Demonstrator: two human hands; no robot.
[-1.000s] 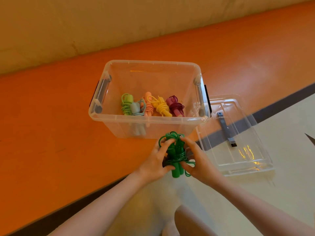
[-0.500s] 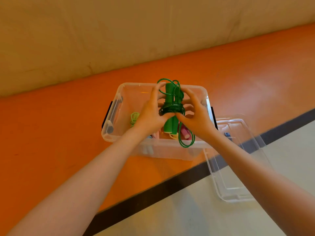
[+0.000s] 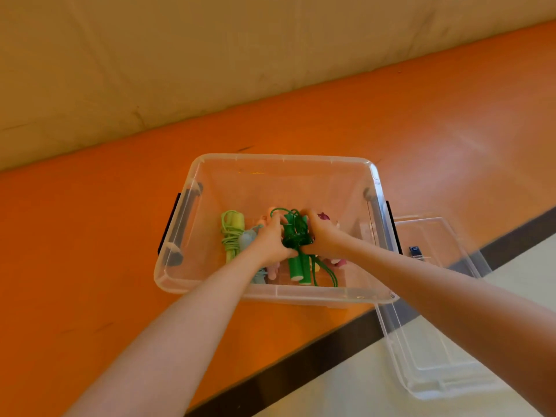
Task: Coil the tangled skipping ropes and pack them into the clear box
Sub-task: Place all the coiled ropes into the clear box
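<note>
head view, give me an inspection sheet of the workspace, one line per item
surface: orange floor with a dark stripe, pale floor nearer the person
job's things: clear box open; dark green rope coiled and held low inside it; light green rope, blue, pink and maroon bundles lie in the box, partly hidden
clutter: clear lid on the floor to the right of the box
grippers: left hand and right hand both grip the dark green rope
cables: nothing seen
surroundings: beige wall behind the orange strip
</note>
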